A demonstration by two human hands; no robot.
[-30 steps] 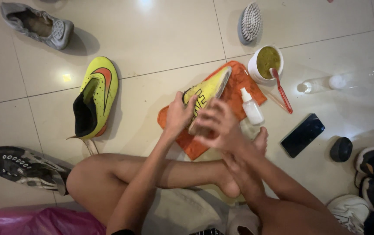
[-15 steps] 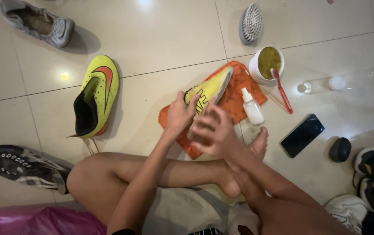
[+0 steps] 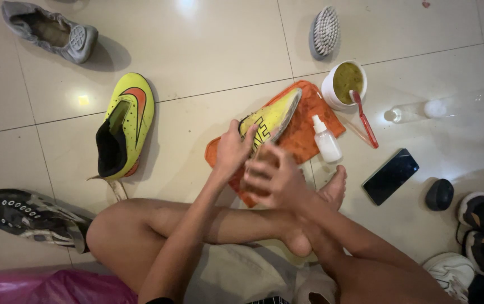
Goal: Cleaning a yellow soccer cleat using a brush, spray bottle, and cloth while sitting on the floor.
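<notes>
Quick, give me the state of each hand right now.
Left hand: closed on the yellow boot.
Right hand: fingers spread, pressed on the boot's heel end; grip cannot be told.

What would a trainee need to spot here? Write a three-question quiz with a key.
1. True or false: the left hand holds the yellow boot that lies on the orange cloth.
2. Where is the red toothbrush? A) in the white cup B) on the phone C) inside the grey flat shoe
3. Fill in: the right hand works at the boot's ____ end.

Key: 1 true. 2 A. 3 near, the end towards the person.
</notes>
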